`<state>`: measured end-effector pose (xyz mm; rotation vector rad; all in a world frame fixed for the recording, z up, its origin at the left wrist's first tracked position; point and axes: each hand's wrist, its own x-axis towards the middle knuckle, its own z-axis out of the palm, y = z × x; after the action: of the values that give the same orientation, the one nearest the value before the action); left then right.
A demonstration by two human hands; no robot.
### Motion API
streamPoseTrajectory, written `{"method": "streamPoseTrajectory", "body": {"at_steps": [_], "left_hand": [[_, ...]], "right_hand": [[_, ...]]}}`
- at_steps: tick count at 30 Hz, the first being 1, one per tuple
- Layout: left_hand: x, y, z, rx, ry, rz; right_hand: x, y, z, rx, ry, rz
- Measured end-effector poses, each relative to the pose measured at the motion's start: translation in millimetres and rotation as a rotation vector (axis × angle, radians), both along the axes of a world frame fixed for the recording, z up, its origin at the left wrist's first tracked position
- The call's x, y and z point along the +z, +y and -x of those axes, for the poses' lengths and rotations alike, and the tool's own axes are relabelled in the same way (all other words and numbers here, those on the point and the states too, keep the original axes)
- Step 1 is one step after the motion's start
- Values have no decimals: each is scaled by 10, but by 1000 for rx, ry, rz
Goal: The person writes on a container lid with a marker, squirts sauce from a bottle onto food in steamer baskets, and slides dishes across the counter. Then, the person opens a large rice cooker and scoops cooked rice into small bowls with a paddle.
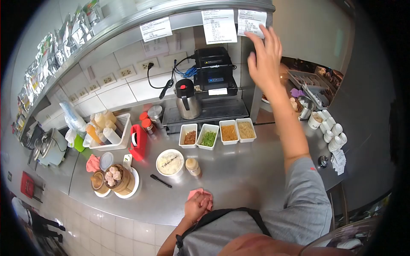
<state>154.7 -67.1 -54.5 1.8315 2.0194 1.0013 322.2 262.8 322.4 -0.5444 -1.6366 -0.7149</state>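
We had our left grip (197, 207) closed around a pink cloth (208, 198) at the near edge of the steel worktop (252, 170), while our right grip (265, 59) was raised, fingers spread and holding nothing that we could see. Its fingertips overlapped the lower part of the rightmost paper slip (252, 18), which hung from the metal shelf edge (186, 22) beside the middle slip (219, 27); we could not tell whether they touched it. The slip looked light, thin and easy to crease or tear, so a gentle pinch at a bottom corner seemed the best hold. The cloth seemed soft and limp, with no stiffness to fight, and gathering it by a bunched fold suited it well. A black pen (161, 181) lay on the worktop, left of the cloth and apart from it.
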Motion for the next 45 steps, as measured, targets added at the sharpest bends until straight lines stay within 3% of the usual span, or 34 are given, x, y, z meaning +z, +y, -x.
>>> {"method": "streamPoseTrajectory", "body": {"at_steps": [1,4,5,6,8,9,10,13,15,17,19,22,25,26,27,28,29,31,33,37,45], "left_hand": [[-37,2,12,-5,-18,-12],[-94,-17,19,12,-119,-19],[-60,-26,1,40,-186,-6],[-34,-31,-11,69,-253,10],[-70,-19,2,123,-283,-14],[-76,-34,8,154,-298,-20],[-61,-55,2,153,-402,-4],[-49,-150,14,46,-334,-59],[-205,-248,52,6,-203,-114],[-72,-394,80,86,-351,-138],[-167,-512,269,401,-346,-133],[-126,-743,828,854,-472,-400],[-510,-1110,1816,1246,-661,-525],[-448,-1168,2043,1228,-761,-543],[-660,-1253,2474,1207,-1023,-607],[-901,-1309,2848,1188,-1078,-625],[-813,-1306,3035,1208,-1187,-582],[-491,-1220,3111,1182,-1221,-524],[-482,-1192,3335,1217,-1089,-320],[-515,-1216,3509,1222,-1010,-241],[-582,-1265,3518,1238,-1112,-326]], "right_hand": [[-168,-119,-23,18,17,-2],[-1100,-637,41,418,-205,267],[-1642,-835,150,641,-190,720],[-2137,-1094,177,781,-364,632],[-3042,-1582,289,1075,-648,973],[-3369,-1865,320,1146,-620,1136],[-3349,-2100,298,1153,-625,1297],[-4003,-2219,254,966,-461,1218],[-3934,-2190,273,941,-411,1349],[-3920,-2115,266,904,-532,1408],[-3925,-2038,282,882,-560,1359],[-3732,-2064,289,874,-575,1298],[-3639,-2189,339,852,-528,990],[-3781,-2221,364,900,-530,908],[-3920,-2245,414,937,-531,823],[-3891,-2277,471,979,-611,779],[-3855,-2332,531,1022,-697,744],[-3870,-2473,629,1104,-737,769],[-4078,-2487,632,1020,-862,764],[-3986,-2470,602,992,-900,800],[-3848,-2337,339,928,-852,903]]}}
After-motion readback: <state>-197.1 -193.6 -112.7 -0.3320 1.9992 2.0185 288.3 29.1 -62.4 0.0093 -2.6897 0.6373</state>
